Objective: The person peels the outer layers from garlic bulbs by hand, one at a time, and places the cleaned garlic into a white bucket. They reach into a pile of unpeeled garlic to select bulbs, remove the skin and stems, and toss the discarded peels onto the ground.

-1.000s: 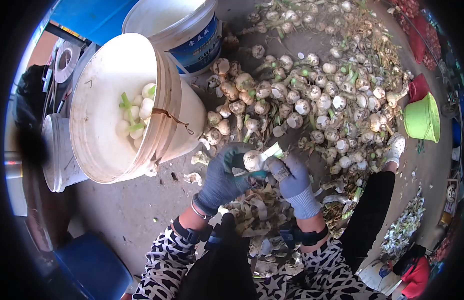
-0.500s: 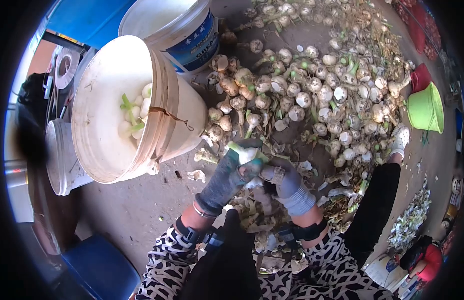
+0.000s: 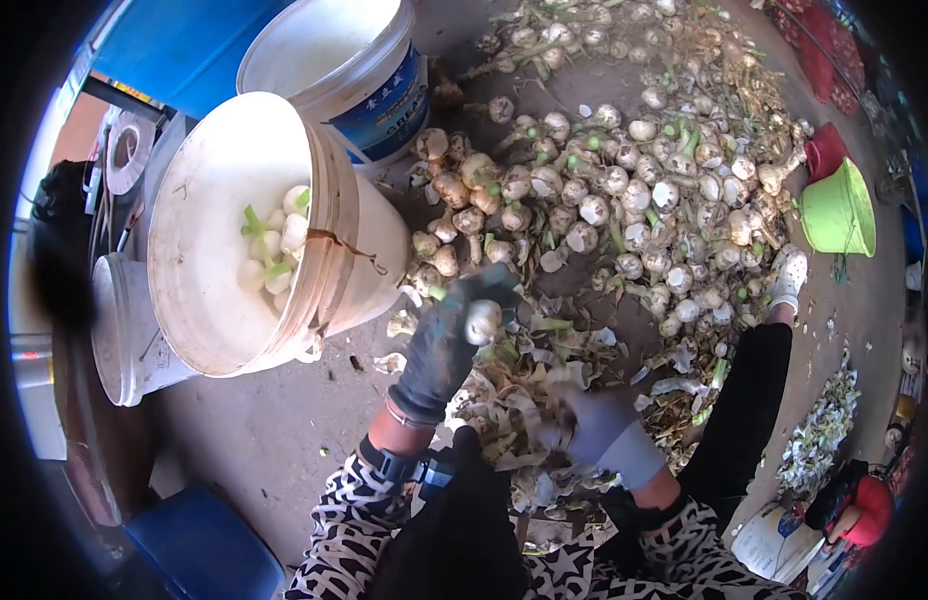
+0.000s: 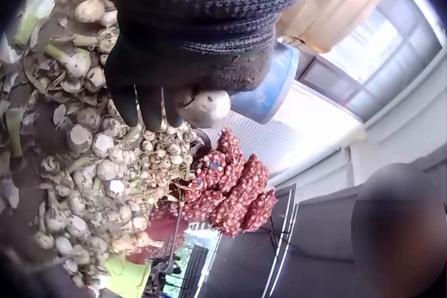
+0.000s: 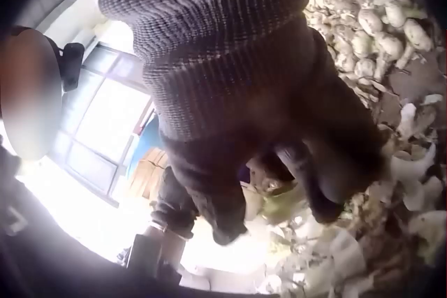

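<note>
My left hand (image 3: 449,335), in a dark grey glove, holds a whitish garlic bulb (image 3: 483,323) on its palm side, near the mouth of the big white bucket (image 3: 169,300). In the left wrist view the bulb shows beside the downward-pointing gloved fingers (image 4: 149,109). Blurred in the head view, my right hand (image 3: 609,430), in a lighter grey glove, hangs over a heap of garlic peelings (image 3: 504,400). Its fingers (image 5: 223,217) point down and apart in the right wrist view. Several peeled bulbs (image 3: 269,243) with green stems lie inside the bucket.
A wide spread of unpeeled garlic (image 3: 634,195) covers the floor ahead. A second white bucket (image 3: 379,100) with a blue label stands behind the first. To the right are a lime-green bucket (image 3: 837,210) and a foot in a white shoe (image 3: 788,278). A blue stool (image 3: 204,540) stands front left.
The hands, together around the bulb before, have moved apart. The left keeps the garlic bulb, now turned round; the right has let go and swung down and right over the peelings.
</note>
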The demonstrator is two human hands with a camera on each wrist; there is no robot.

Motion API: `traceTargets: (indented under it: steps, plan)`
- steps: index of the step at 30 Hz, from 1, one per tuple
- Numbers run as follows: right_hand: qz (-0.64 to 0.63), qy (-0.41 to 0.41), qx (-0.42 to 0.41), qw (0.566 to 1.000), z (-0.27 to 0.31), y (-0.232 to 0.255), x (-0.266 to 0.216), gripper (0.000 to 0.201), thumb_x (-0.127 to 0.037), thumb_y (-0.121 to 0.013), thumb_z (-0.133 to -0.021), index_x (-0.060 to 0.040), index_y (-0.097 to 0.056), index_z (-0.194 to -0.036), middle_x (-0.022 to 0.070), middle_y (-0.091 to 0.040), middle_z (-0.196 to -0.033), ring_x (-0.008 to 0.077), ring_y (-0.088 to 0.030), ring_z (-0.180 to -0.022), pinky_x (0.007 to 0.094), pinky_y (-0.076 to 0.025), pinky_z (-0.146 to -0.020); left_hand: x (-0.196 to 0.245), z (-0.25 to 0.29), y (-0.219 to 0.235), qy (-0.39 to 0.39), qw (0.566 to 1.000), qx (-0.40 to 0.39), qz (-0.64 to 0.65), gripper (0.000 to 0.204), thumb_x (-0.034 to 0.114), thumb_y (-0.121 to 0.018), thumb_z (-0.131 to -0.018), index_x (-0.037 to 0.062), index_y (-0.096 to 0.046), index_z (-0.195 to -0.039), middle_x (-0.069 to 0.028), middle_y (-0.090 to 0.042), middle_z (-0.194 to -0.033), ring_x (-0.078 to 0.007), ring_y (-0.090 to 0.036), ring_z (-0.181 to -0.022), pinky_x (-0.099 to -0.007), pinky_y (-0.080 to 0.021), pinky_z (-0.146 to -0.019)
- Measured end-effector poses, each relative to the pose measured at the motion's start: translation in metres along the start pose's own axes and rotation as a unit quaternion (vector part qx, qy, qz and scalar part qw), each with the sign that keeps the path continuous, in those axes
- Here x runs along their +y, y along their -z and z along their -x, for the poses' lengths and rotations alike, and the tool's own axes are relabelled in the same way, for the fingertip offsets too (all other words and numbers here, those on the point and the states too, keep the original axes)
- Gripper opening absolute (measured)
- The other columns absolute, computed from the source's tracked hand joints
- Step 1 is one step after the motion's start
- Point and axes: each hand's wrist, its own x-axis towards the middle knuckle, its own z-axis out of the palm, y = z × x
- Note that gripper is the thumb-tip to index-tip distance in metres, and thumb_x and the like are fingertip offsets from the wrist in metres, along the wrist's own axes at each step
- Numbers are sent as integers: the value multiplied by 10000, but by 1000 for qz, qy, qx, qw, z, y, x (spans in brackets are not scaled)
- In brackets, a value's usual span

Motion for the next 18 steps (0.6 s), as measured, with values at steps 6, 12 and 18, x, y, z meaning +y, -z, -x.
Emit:
traceTargets:
  steps: [6, 12, 18]
  plan:
    - [-109, 25, 122, 986, -66, 32, -55, 416, -480, -721, -794, -84, -649, -897, 100, -621, -645, 275, -627, -569, 351, -478, -532, 22, 8, -13, -34, 990, -28, -138, 518, 386, -316, -1030, -19, -530, -1271, -151, -572, -1246, -222, -521, -1178, -339, -394, -1011]
    - [-288, 57, 108, 950, -77, 21, -41, 266, -309, -660, -885, -45, -635, -867, 105, -564, -606, 242, -589, -552, 332, -451, -530, 27, 13, -9, -43, 990, -37, -126, 479, 356, -317, -1034, -16, -542, -1234, -147, -577, -1213, -250, -541, -1143, -353, -398, -1004]
    - [-516, -140, -68, 842, -58, 23, -31, 206, -226, -616, -919, -53, -616, -808, 43, -542, -600, 87, -546, -560, 276, -430, -511, 21, 11, -8, -2, 999, -39, -23, 555, 473, -352, -1002, -11, -567, -1165, -160, -617, -1156, -276, -581, -1109, -402, -442, -975]
